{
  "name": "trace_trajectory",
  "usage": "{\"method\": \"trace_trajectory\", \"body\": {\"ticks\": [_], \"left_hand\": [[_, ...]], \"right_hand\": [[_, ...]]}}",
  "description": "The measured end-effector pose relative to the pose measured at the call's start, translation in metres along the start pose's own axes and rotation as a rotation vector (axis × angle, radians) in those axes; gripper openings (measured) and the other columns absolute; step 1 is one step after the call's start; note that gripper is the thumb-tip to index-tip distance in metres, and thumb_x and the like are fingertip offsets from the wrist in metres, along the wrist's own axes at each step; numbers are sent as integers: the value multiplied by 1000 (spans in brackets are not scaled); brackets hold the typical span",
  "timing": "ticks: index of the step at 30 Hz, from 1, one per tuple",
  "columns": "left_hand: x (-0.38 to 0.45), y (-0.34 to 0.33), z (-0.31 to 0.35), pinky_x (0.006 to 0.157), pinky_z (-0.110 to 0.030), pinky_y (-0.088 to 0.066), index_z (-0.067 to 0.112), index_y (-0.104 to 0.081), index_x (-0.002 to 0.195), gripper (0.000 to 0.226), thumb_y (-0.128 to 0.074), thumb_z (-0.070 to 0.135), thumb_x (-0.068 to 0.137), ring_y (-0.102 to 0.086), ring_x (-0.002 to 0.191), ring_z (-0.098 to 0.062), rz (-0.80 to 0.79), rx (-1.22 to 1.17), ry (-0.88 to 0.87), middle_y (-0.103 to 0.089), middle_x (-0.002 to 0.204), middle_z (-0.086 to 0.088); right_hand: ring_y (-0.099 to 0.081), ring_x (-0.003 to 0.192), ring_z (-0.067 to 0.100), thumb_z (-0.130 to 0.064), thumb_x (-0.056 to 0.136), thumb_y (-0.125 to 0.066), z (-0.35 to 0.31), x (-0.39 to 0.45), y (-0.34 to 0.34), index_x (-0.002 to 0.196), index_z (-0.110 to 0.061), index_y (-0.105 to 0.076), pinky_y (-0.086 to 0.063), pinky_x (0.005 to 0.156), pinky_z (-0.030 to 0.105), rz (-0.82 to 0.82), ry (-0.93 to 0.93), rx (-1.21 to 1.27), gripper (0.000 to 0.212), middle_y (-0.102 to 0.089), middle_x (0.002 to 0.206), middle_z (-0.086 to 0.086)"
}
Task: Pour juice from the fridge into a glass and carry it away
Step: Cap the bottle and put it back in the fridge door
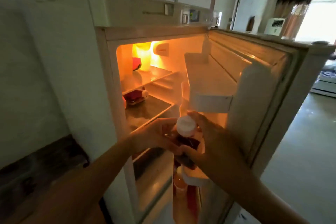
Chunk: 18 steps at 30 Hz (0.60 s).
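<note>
Orange light glows inside the open fridge, and its door stands swung wide to the right. In front of the opening, between the shelves and the door, both hands hold a juice bottle with dark red juice and a white cap. The left hand wraps its grip around the bottle's left side. The right hand curls its grip around the right side, with fingers up by the cap. The bottle tilts a little, cap pointing up toward the camera.

On the middle glass shelf another red bottle lies on its side. On the top shelf something red sits beside a bright yellow container. Low in the door rack, an orange bottle stands just below the hands. The picture is a bit blurry.
</note>
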State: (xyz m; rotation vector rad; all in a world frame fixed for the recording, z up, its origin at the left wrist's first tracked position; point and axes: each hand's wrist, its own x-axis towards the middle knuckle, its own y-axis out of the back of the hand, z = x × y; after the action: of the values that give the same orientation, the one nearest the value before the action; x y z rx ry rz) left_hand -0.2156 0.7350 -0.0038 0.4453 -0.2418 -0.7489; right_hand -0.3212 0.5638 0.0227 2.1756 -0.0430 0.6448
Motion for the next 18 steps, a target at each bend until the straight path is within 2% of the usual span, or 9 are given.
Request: {"method": "trace_trajectory", "body": {"ticks": [2,4,6,9,12,15,18], "left_hand": [[19,3,-5,85,-18,-51,14,-55,119,58,-69,-17,72,-63,109,-5,-109,-85,-76,-70,109,17],[41,4,-15,91,-25,-51,1,-51,128,62,-70,-14,71,-61,117,-16,-187,-140,-110,-66,122,-4],[63,4,-23,96,-31,-51,0,-51,130,62,-70,-15,72,-61,119,-20,-246,-133,-95,-62,125,-14],[91,-1,-31,101,-37,-49,17,-60,122,58,-74,-9,72,-61,118,-19,-333,-82,-82,-65,120,-3],[112,-9,-38,96,-31,-51,22,-62,115,54,-74,-9,72,-63,110,-12,-376,-50,-32,-66,114,3],[121,-15,-38,93,-33,-53,29,-64,111,52,-72,-6,73,-64,109,-14,-405,-97,10,-68,111,5],[125,-20,-35,94,-33,-54,27,-60,117,52,-69,-6,78,-65,110,-13,-431,-116,38,-68,115,1]], "right_hand": [[-43,105,-4,-38,73,-72,-2,2,0,135,-34,-36,-34,89,16,57,-42,-61,72,-55,123,-13],[-51,104,2,-35,78,-68,3,2,-1,139,-31,-31,-36,84,16,59,-95,-142,71,-58,124,-7],[-57,102,6,-35,83,-64,7,3,-5,142,-29,-22,-37,79,13,21,-146,-224,73,-59,122,-6],[-55,112,13,-42,86,-58,15,6,-10,147,-24,-4,-43,87,20,-72,-241,-319,83,-51,132,0],[-50,117,21,-45,87,-54,21,11,-9,147,-19,4,-44,94,31,-129,-321,-416,88,-44,138,7],[-49,119,23,-49,85,-54,30,13,-4,147,-19,3,-42,95,31,-140,-358,-435,89,-42,140,7],[-47,122,19,-51,84,-55,36,9,5,147,-22,2,-39,93,24,-126,-369,-399,89,-38,144,3]]}}
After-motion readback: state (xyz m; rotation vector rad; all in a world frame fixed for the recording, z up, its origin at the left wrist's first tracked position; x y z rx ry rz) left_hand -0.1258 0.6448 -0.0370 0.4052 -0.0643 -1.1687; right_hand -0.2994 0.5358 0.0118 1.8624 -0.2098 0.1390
